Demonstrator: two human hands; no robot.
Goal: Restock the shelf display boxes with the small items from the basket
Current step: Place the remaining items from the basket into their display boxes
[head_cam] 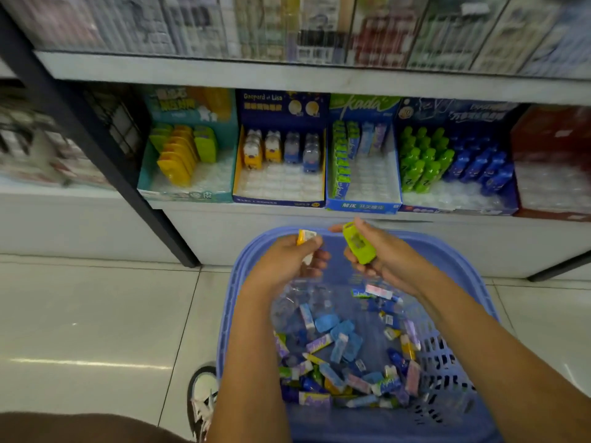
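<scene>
Head view, person standing at the shelf. Both hands were held over the far end of the blue basket, which sat on the tiled floor.

- Left hand: grip clamped on a yellow-and-white item, fingers curled round it.
- Right hand: grip clamped on a lime-green item, thumb along its edge.
- The two hands were near each other but apart.
- The basket held a loose heap of small items, mostly blue, purple, pink and green.

Four display boxes stood side by side on the shelf:
- the teal box held yellow and green pieces;
- the navy box held a back row only;
- the kada box was filled along its left side;
- the dark blue box held green and blue bottles.

A shoe showed beside the basket.
</scene>
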